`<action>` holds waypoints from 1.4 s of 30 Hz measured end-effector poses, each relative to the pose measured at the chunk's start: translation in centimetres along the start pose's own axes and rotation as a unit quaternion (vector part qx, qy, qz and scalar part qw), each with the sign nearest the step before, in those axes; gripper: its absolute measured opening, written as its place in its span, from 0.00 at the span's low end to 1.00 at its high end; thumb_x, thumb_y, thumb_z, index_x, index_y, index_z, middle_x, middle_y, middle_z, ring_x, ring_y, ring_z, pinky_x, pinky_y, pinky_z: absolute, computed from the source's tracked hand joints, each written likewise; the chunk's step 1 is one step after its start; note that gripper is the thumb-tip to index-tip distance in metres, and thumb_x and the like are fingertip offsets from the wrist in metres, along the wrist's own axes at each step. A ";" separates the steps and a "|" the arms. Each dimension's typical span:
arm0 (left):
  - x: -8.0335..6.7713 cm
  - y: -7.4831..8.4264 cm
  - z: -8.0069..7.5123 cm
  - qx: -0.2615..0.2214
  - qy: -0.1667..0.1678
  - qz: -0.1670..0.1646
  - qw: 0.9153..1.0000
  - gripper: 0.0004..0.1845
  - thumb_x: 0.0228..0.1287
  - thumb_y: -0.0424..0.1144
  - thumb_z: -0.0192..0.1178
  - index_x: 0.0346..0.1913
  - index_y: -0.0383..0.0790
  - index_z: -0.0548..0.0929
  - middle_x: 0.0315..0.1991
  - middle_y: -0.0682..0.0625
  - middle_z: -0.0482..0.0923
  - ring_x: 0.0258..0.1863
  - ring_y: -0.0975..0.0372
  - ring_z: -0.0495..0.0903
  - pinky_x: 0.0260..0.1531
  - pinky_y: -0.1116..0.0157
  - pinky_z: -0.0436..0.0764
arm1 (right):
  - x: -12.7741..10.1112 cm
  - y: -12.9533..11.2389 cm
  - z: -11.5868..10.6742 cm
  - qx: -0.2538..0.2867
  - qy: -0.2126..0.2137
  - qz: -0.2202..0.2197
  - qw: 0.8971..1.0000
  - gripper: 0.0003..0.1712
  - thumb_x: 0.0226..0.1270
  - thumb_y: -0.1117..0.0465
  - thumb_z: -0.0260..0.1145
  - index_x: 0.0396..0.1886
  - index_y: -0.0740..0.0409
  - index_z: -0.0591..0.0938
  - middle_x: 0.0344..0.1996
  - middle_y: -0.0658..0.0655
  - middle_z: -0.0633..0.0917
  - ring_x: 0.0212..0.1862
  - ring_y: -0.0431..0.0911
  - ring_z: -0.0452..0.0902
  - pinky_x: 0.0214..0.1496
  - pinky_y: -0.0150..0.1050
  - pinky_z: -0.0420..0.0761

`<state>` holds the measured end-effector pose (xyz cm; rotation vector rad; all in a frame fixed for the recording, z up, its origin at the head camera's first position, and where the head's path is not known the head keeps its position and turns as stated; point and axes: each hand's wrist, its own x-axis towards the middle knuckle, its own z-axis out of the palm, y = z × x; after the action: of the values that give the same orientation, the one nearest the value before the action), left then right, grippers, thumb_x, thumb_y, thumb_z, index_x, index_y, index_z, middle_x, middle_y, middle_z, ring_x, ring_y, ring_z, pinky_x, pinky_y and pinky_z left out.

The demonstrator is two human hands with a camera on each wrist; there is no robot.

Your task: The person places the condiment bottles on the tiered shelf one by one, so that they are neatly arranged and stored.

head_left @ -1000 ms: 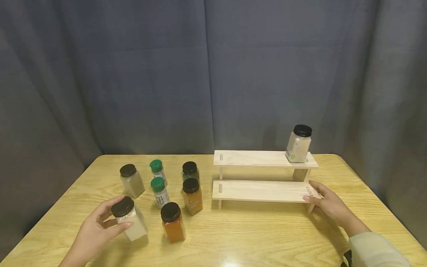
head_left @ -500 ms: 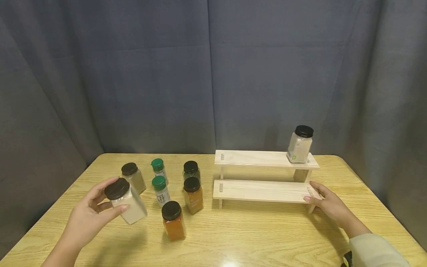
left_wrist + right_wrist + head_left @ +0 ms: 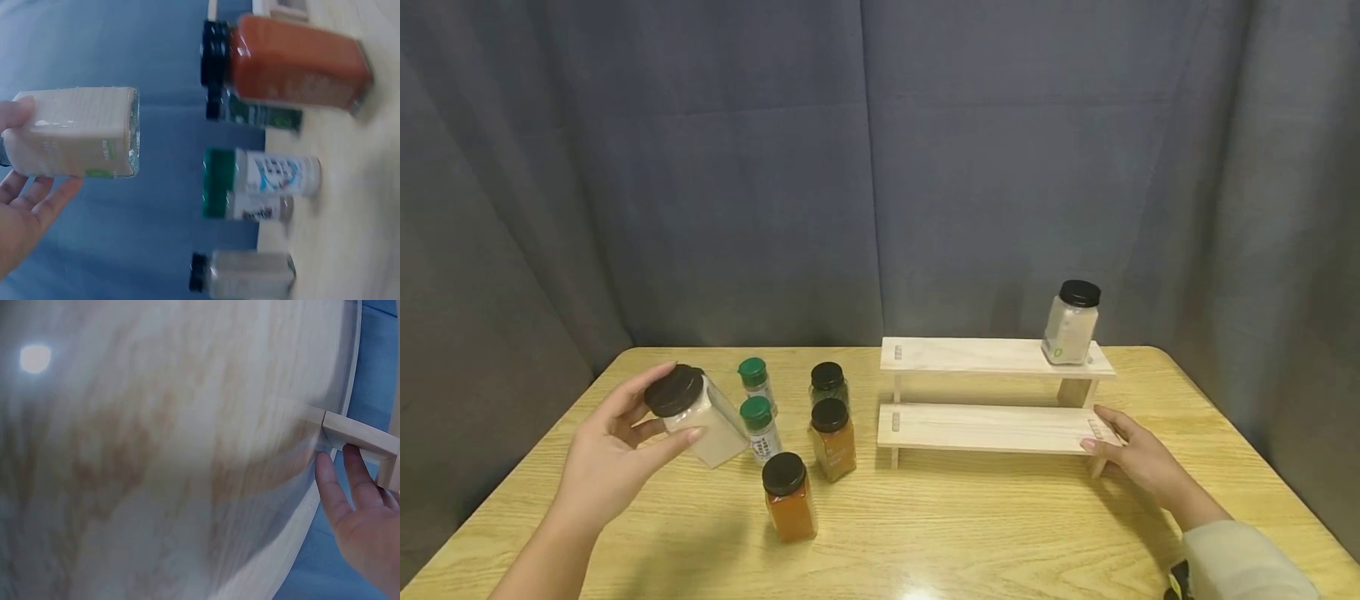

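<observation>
My left hand (image 3: 613, 450) grips a square jar of pale powder with a black lid (image 3: 696, 415), lifted off the table and tilted; the left wrist view shows the same jar (image 3: 78, 132) held between thumb and fingers. My right hand (image 3: 1123, 450) rests with straight fingers against the right end of the lower step of a two-step wooden rack (image 3: 992, 429), and its fingers (image 3: 340, 487) touch the rack's leg (image 3: 359, 434). Another pale-powder jar (image 3: 1071, 323) stands on the right end of the upper step.
Standing on the table (image 3: 925, 533) left of the rack: two orange-powder jars (image 3: 788, 497) (image 3: 832, 439), a dark jar (image 3: 827, 383), two green-capped shakers (image 3: 758, 429) (image 3: 754, 379). A blue curtain hangs behind the table.
My left hand has lifted the pale jar off the table and carried it up and back, tilting it. The right hand has stayed at the rack's lower step.
</observation>
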<state>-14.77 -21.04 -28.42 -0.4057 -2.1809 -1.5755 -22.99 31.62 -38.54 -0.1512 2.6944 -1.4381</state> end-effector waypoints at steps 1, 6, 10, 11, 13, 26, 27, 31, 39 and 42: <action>0.2 0.1 0.2 -0.013 -0.003 0.011 1.000 0.36 0.42 0.19 0.62 0.59 0.37 0.65 0.47 0.57 0.72 0.42 0.68 0.74 0.35 0.75 0.75 | 0.1 0.0 0.0 -0.003 0.001 -0.001 1.000 0.45 0.59 0.54 0.58 0.62 0.75 0.46 0.59 0.78 0.48 0.59 0.67 0.45 0.55 0.58 0.57; 0.8 0.9 1.6 -0.040 -0.015 0.020 0.999 0.36 0.42 0.19 0.62 0.58 0.38 0.66 0.45 0.56 0.74 0.40 0.66 0.75 0.37 0.73 0.75 | 0.3 -0.2 0.2 -0.009 0.003 -0.005 1.000 0.45 0.58 0.54 0.59 0.62 0.75 0.46 0.59 0.78 0.48 0.59 0.69 0.41 0.55 0.61 0.53; 1.4 1.6 3.0 -0.040 -0.028 0.017 0.999 0.35 0.41 0.20 0.63 0.57 0.40 0.67 0.43 0.55 0.75 0.40 0.64 0.76 0.38 0.72 0.75 | 0.3 -0.5 0.5 -0.004 0.002 -0.002 1.000 0.45 0.58 0.53 0.59 0.62 0.74 0.47 0.58 0.78 0.49 0.59 0.68 0.45 0.54 0.59 0.58; 1.6 1.7 3.4 -0.045 -0.033 0.020 0.998 0.35 0.41 0.20 0.63 0.57 0.39 0.67 0.43 0.54 0.75 0.41 0.64 0.75 0.39 0.72 0.74 | 0.2 -0.5 0.6 -0.002 0.001 -0.002 1.000 0.44 0.58 0.54 0.59 0.62 0.75 0.47 0.58 0.78 0.49 0.58 0.68 0.46 0.53 0.58 0.60; 1.9 1.8 4.1 -0.048 -0.044 0.025 0.998 0.35 0.40 0.20 0.63 0.57 0.40 0.67 0.43 0.55 0.75 0.41 0.63 0.75 0.39 0.71 0.75 | 0.2 -0.6 0.8 -0.002 0.002 -0.001 1.000 0.44 0.58 0.54 0.59 0.62 0.74 0.47 0.58 0.78 0.50 0.58 0.67 0.47 0.53 0.58 0.60; 5.3 2.2 9.9 -0.066 -0.119 0.038 0.990 0.35 0.41 0.25 0.66 0.56 0.46 0.69 0.45 0.47 0.73 0.42 0.61 0.74 0.39 0.64 0.76 | 0.3 -0.8 1.1 -0.012 -0.001 0.000 1.000 0.46 0.57 0.52 0.60 0.62 0.74 0.47 0.58 0.78 0.49 0.59 0.70 0.41 0.55 0.62 0.51; 5.5 2.3 10.3 -0.066 -0.124 0.031 0.990 0.34 0.42 0.26 0.66 0.56 0.47 0.69 0.46 0.47 0.73 0.42 0.61 0.74 0.39 0.64 0.76 | 0.2 -0.8 1.1 -0.009 -0.003 0.001 1.000 0.45 0.57 0.53 0.60 0.62 0.74 0.47 0.59 0.78 0.48 0.59 0.70 0.41 0.55 0.62 0.51; 6.4 2.4 12.2 -0.069 -0.134 0.032 0.988 0.34 0.43 0.27 0.66 0.56 0.47 0.69 0.46 0.48 0.73 0.43 0.61 0.74 0.40 0.64 0.76 | 0.1 -0.8 1.3 0.003 -0.007 0.002 1.000 0.45 0.58 0.53 0.59 0.62 0.73 0.46 0.59 0.77 0.47 0.59 0.70 0.42 0.54 0.61 0.55; 8.3 3.2 15.6 -0.083 -0.155 0.029 0.984 0.34 0.43 0.27 0.65 0.57 0.47 0.68 0.42 0.47 0.75 0.40 0.59 0.76 0.39 0.66 0.76 | 0.2 -0.7 1.3 -0.008 -0.004 0.001 1.000 0.44 0.58 0.53 0.59 0.63 0.72 0.47 0.59 0.77 0.48 0.59 0.69 0.44 0.53 0.59 0.60; 8.6 4.3 16.5 -0.092 -0.167 0.023 0.981 0.34 0.44 0.25 0.64 0.58 0.43 0.67 0.42 0.44 0.75 0.39 0.57 0.76 0.38 0.66 0.76 | 0.1 -0.6 1.1 -0.006 -0.005 0.002 1.000 0.45 0.58 0.52 0.59 0.63 0.72 0.46 0.59 0.77 0.48 0.58 0.69 0.45 0.52 0.58 0.61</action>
<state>-22.92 -4.12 -25.10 -0.8237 -2.2483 -1.7971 -22.97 30.33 -38.64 -0.1528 2.6939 -1.4151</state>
